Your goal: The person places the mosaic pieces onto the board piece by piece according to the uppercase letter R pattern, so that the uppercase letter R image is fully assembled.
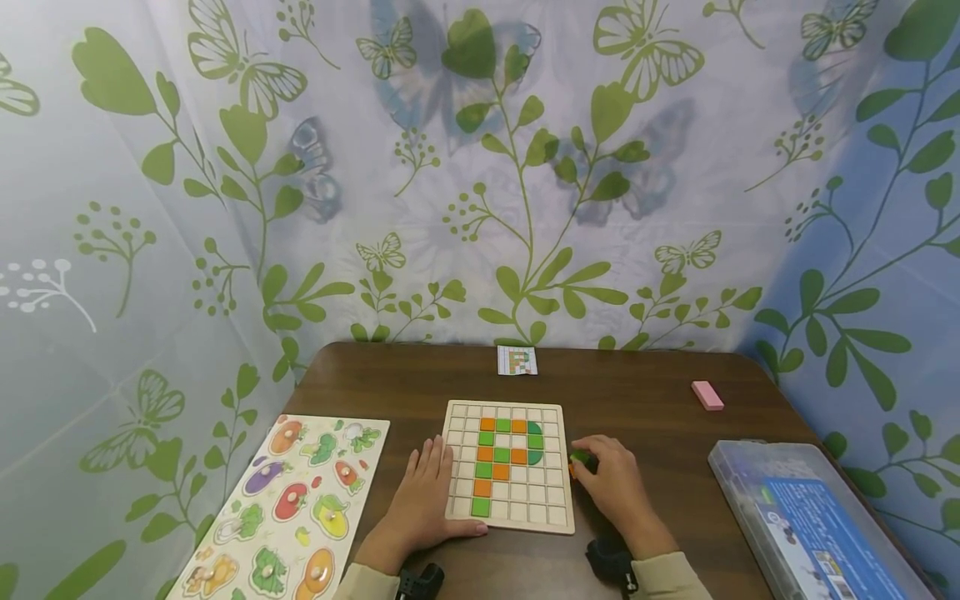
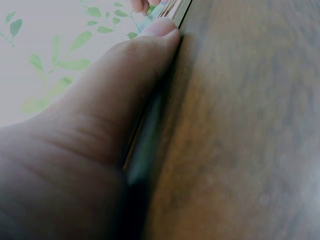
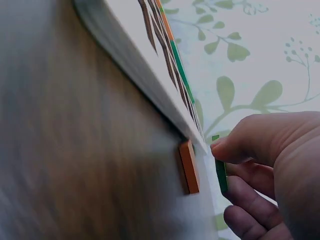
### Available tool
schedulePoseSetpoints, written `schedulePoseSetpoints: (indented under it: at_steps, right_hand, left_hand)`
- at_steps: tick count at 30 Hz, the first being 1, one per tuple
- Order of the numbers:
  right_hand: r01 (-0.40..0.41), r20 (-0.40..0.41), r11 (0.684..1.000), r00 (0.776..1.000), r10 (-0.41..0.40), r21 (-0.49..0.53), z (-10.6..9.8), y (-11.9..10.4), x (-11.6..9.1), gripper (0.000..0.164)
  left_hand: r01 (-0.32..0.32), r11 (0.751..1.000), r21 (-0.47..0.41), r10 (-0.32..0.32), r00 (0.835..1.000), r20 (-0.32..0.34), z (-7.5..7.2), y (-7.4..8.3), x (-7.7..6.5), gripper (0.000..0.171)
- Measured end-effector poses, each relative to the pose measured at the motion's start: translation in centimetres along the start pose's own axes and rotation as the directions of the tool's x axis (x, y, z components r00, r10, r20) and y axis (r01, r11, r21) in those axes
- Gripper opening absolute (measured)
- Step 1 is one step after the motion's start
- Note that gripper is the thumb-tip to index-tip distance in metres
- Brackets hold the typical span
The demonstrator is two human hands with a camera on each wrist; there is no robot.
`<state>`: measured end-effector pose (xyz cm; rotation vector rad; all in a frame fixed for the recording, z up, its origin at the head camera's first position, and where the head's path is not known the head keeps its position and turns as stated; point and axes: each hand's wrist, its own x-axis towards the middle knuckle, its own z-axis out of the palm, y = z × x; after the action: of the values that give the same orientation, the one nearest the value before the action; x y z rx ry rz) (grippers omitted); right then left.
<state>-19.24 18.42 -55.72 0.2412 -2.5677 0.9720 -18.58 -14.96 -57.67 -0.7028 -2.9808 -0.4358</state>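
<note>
A light wooden grid board (image 1: 536,504) lies on the table, with orange and green square tiles and darker green rounded tiles set in a P-like pattern. My left hand (image 1: 429,492) rests along its left edge, fingers straight, the thumb (image 2: 150,50) by the near corner. Just off the board's right side, my right hand (image 1: 617,485) pinches a thin green tile (image 3: 221,172) between thumb and fingers. An orange tile (image 3: 189,167) sits on the table close to the board's edge, partly hidden by the right hand in the head view.
A vegetable puzzle board (image 1: 247,500) lies at the left. Toward the back edge is a small pattern card (image 1: 517,361). A pink block (image 1: 707,396) stands at the back right, behind a clear plastic case (image 1: 750,467). A leaf-patterned curtain (image 1: 420,208) hangs behind.
</note>
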Motion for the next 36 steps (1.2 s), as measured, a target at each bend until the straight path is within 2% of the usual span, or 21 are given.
schedulePoseSetpoints:
  at_steps: [7,15,19,25,29,36]
  right_hand:
    - [0.014,0.051,0.997,0.999,-0.018,0.075,1.1,-1.2,-0.4,0.028]
    - [0.020,0.127,0.996,0.991,-0.031,0.086,2.2,-3.0,-0.6,0.024]
    - [0.052,0.155,0.993,0.986,-0.069,0.107,2.5,-3.8,-0.6,0.024]
    - [0.142,0.232,0.977,0.957,-0.177,0.162,3.1,-4.7,-0.9,0.023]
    - [0.197,0.251,0.962,0.937,-0.242,0.191,3.5,-5.0,-1.1,0.024]
    - [0.197,0.287,0.963,0.926,-0.245,0.186,4.0,-5.0,-1.2,0.025]
  left_hand:
    - [0.001,1.000,0.006,-0.001,1.000,-0.005,0.0,0.0,0.0,0.139]
    - [0.008,1.000,0.003,-0.008,1.000,0.004,0.1,-0.1,0.0,0.139]
    - [0.004,1.000,-0.004,-0.004,1.000,0.002,0.1,0.0,0.0,0.139]
    - [-0.001,1.000,-0.011,0.001,1.000,0.002,0.0,0.1,0.0,0.139]
    - [-0.002,1.000,-0.004,0.002,1.000,0.002,0.0,0.1,0.0,0.139]
    - [0.001,1.000,0.001,-0.001,1.000,0.001,-0.1,0.2,0.1,0.139]
